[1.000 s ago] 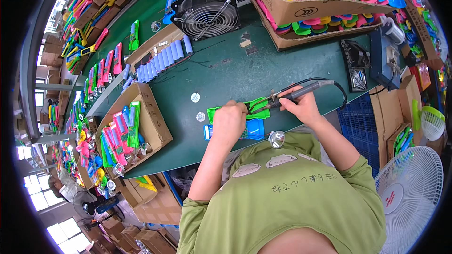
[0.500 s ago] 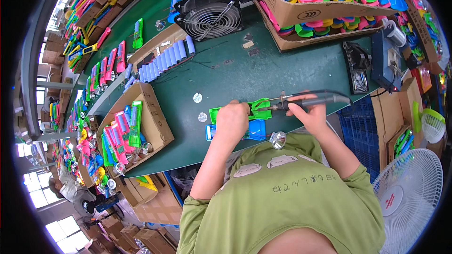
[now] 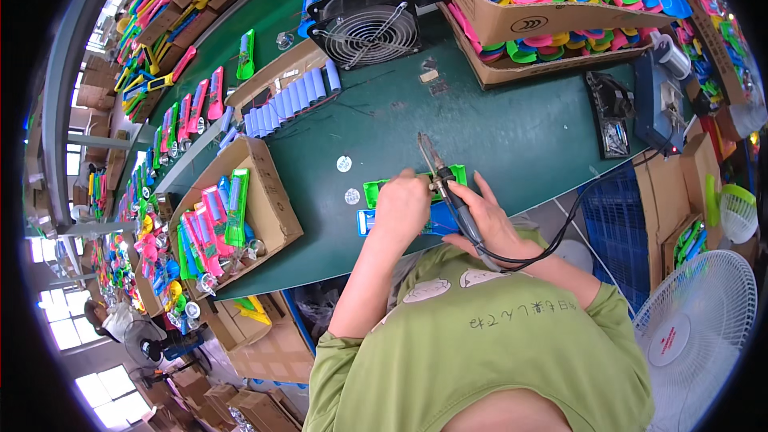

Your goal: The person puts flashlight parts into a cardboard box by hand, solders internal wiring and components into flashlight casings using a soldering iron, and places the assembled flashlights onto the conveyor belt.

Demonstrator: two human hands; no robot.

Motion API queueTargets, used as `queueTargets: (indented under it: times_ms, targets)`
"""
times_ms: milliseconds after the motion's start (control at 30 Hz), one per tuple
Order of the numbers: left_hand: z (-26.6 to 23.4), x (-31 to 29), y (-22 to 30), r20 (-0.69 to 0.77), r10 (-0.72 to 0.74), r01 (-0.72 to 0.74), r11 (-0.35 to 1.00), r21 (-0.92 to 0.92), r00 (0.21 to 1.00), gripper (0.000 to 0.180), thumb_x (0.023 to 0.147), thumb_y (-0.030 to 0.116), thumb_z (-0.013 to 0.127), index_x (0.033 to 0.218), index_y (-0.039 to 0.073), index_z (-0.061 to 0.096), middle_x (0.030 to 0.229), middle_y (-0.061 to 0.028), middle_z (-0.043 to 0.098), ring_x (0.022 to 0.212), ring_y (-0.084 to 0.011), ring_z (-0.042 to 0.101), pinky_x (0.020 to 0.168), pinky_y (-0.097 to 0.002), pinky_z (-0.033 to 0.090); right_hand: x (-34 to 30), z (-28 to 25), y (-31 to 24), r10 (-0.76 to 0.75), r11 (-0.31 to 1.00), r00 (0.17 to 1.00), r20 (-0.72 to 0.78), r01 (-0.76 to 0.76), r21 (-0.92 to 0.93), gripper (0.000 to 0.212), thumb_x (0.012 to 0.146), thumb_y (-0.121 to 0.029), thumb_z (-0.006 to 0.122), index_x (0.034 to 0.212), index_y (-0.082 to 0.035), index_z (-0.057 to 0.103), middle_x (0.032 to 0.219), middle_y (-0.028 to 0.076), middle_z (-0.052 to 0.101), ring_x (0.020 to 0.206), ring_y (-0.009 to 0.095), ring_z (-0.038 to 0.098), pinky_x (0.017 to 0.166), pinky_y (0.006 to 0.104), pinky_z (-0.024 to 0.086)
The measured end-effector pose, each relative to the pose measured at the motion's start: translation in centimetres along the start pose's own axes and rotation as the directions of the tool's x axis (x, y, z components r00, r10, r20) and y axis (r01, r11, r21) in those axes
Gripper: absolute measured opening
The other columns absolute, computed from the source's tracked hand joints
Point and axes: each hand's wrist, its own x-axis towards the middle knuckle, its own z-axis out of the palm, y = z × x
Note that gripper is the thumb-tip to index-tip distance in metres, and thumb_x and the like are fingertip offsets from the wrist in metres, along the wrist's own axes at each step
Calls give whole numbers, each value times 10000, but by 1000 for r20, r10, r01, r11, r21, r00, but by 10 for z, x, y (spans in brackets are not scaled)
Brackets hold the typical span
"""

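Note:
My left hand (image 3: pixel 402 206) is closed over a green plastic flashlight shell (image 3: pixel 373 193) lying on the table; what its fingertips pinch is hidden. A soldering iron (image 3: pixel 462 218) rests in my right hand (image 3: pixel 492 222), between thumb and fingers. Its metal tip points away from me, above the table just beyond the green shell, and its black cord loops off to the right. Nearer to me lies a blue flashlight shell (image 3: pixel 366 222), partly covered by both hands.
At left, a cardboard box (image 3: pixel 276 204) holds several coloured flashlight shells. Blue battery cells (image 3: pixel 292 98) lie in a tray beside a black fan (image 3: pixel 368 28). A box of shells (image 3: pixel 552 24) stands at the back right, near solder wire (image 3: pixel 674 60) and a blue soldering station (image 3: pixel 654 108).
My right hand has turned the soldering iron from pointing left to pointing away from me, its tip now off the green shell. The silvery reflector near the blue shell is now hidden.

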Motion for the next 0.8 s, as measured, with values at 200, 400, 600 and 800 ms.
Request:
queueTargets:
  times_ms: [200,400,600,800]
  targets:
    - [-36,-28,8,-250,28,-127,912,-389,968,445,493,152,787,867,37,574,887,-85,587,873,-273,525,803,-385,403,7,-7,10,-39,998,999,-18,38,-52,813,661,-74,700,1313,-83,215,1022,125,556,973,305,540,1016,554,174]
    - [19,-41,2,-464,-43,-134,931,-341,885,213,602,34,715,780,54,600,820,-51,597,780,-224,539,677,-320,415,32,-29,12,34,999,994,106,-31,-30,819,667,-67,687,1317,-94,190,890,103,592,903,305,560,1026,547,155]
    - [31,-34,15,-561,-25,-141,958,-251,828,135,636,16,686,731,84,618,795,-30,549,735,-222,500,640,-314,389,27,-26,16,86,995,993,83,-82,-50,778,667,-76,694,1283,-94,219,850,95,604,811,318,583,1029,529,188]
    - [17,-43,7,-380,-200,-28,855,-518,903,140,630,-27,684,736,22,607,928,-106,526,802,-229,549,695,-320,451,2,-31,8,-56,998,983,-174,47,-52,387,676,-86,701,1019,-42,528,719,77,623,644,227,603,999,494,277]
